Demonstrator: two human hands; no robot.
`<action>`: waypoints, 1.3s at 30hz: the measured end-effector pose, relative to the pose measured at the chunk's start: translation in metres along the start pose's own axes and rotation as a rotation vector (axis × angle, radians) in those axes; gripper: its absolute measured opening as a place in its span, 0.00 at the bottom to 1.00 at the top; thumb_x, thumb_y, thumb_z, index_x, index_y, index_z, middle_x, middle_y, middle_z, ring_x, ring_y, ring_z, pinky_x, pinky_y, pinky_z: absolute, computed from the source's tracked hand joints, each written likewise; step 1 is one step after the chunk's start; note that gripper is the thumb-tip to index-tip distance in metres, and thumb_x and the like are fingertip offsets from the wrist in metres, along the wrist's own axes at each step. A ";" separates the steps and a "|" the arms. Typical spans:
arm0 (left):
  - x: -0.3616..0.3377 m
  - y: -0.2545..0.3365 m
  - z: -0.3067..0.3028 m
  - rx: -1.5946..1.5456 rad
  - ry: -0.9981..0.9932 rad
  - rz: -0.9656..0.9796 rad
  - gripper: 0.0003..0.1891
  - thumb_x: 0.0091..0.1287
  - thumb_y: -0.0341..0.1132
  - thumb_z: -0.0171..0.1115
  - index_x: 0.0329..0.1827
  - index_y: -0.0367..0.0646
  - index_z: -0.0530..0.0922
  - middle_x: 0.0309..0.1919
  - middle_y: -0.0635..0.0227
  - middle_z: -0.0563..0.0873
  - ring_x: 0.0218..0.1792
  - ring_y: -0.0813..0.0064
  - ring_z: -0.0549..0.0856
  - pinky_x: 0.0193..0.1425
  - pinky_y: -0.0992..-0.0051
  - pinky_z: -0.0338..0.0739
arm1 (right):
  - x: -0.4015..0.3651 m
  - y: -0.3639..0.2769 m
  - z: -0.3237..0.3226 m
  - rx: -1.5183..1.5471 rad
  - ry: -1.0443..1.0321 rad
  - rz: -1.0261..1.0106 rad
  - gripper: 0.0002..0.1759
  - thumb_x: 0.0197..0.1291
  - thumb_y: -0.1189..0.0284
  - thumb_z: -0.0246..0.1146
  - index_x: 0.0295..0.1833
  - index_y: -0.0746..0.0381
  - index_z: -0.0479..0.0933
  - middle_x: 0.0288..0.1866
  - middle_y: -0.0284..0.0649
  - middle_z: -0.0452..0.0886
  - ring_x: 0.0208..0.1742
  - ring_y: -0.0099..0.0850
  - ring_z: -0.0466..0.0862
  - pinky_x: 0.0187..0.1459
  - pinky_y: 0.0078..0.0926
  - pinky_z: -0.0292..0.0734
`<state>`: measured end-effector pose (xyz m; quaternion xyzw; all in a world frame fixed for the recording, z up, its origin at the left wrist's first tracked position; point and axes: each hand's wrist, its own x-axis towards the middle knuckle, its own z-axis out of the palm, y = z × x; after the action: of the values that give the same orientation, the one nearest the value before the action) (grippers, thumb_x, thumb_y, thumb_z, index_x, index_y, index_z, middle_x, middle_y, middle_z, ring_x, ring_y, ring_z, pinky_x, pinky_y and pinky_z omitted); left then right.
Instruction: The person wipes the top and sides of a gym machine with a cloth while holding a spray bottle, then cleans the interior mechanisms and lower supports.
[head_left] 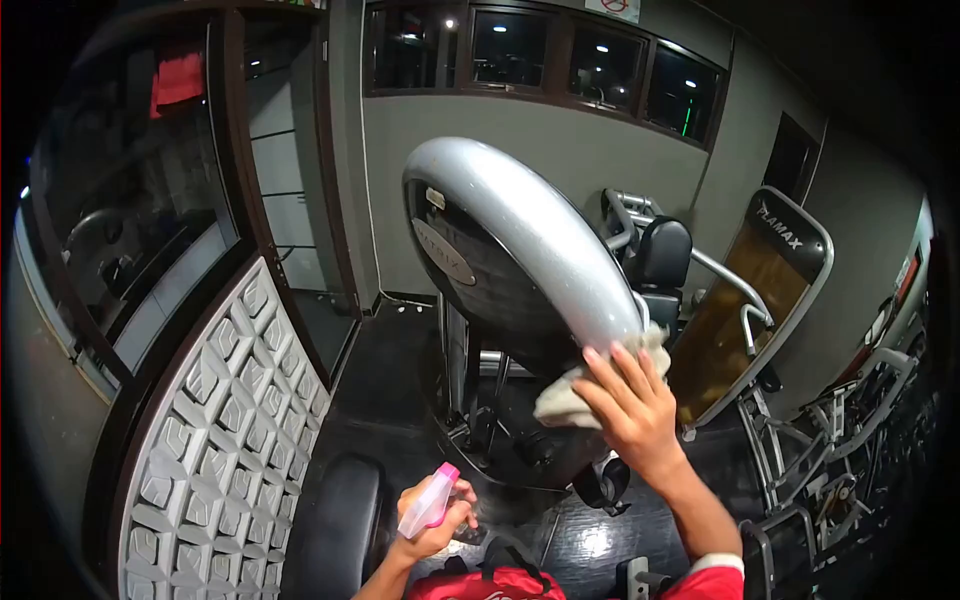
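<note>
A silver and black gym machine [520, 220] with a curved top stands in front of me. My right hand [632, 415] presses a pale cloth [570, 400] against the lower right end of its silver curve, fingers spread over the cloth. Lower down, at the bottom centre, my left hand [440, 520] is wrapped round a small clear spray bottle [430, 505] with a pink top, held tilted. The bottle is apart from the machine.
Left of the machine is a black padded seat [340, 520], beside a white patterned panel [215, 440]. A second machine with a brown panel [745, 300] and a black backrest [667, 252] stand behind to the right. Metal frames [850, 420] line the right side.
</note>
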<state>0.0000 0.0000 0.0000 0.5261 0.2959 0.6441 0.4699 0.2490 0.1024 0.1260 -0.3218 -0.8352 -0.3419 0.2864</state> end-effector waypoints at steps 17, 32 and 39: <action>-0.008 -0.010 0.005 -0.089 0.017 -0.071 0.12 0.60 0.17 0.58 0.47 0.29 0.73 0.33 0.56 0.83 0.26 0.70 0.85 0.32 0.74 0.82 | 0.212 0.037 0.028 0.602 0.032 0.168 0.25 0.50 0.80 0.51 0.58 0.61 0.72 0.56 0.49 0.77 0.59 0.47 0.75 0.61 0.35 0.68; -0.011 -0.017 -0.001 -0.131 -0.041 -0.155 0.12 0.62 0.19 0.58 0.49 0.30 0.73 0.35 0.57 0.82 0.27 0.71 0.84 0.31 0.74 0.82 | 0.009 0.020 0.016 0.808 0.326 0.620 0.26 0.48 0.85 0.47 0.57 0.70 0.71 0.66 0.53 0.69 0.69 0.41 0.68 0.69 0.34 0.57; -0.015 -0.015 -0.002 -0.055 -0.024 -0.113 0.12 0.62 0.19 0.58 0.49 0.29 0.73 0.34 0.56 0.82 0.27 0.70 0.85 0.32 0.74 0.82 | 0.205 0.059 0.035 0.759 0.080 0.177 0.26 0.51 0.80 0.50 0.59 0.60 0.71 0.55 0.51 0.78 0.57 0.50 0.76 0.60 0.37 0.69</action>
<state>0.0030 -0.0078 -0.0197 0.5030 0.3017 0.6181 0.5234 0.1544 0.2317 0.2713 -0.2503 -0.8595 0.0050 0.4457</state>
